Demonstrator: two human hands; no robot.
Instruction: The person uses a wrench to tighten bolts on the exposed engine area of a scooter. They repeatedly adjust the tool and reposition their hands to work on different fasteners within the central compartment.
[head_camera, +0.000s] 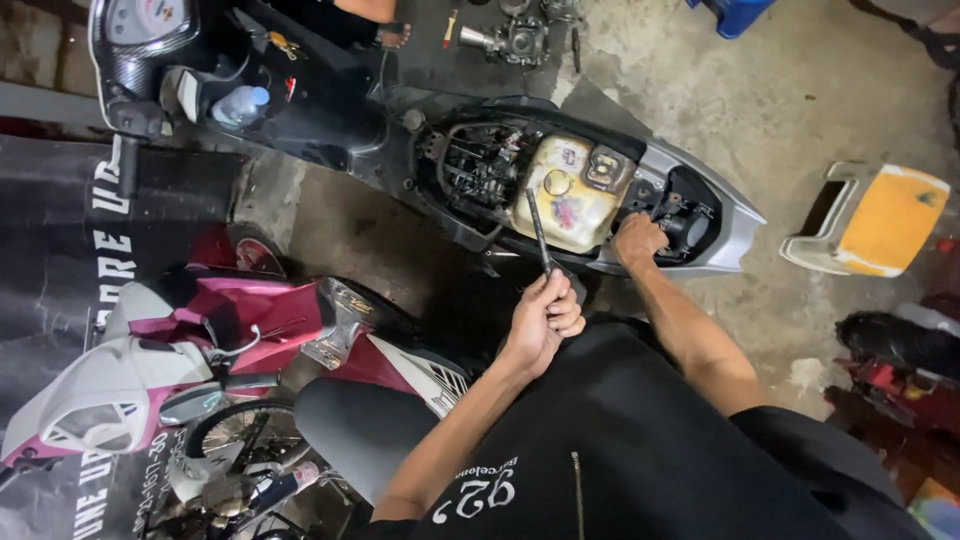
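A: Nearest the camera, what does the person's left hand (545, 318) have?

B: It is closed tight around the handle of a long dark tool (541, 233), likely a screwdriver. The shaft runs up and away from the fist, its tip over the yellowish fuel tank (570, 195).

A: And the right hand (637, 240)?

B: A little farther out, curled with fingers together and pressed on the frame just behind the tank, beside a dark round fitting. Whether it clamps something small underneath cannot be told.

A: How far stripped does the scooter (450, 150) look?

B: Judging by what lies bare, well along. No seat covers the bay, so tank, wiring and frame show between the grey rear panels (725, 225). The tank sits in its place and the panels are on, so that much seems left.

A: Anything beyond it?

B: To the left stands a pink and white motorbike (190, 345). Past the scooter, a metal engine part (515, 38) lies on the concrete floor (780, 110). Off to the right is a small stool with an orange top (885, 222).
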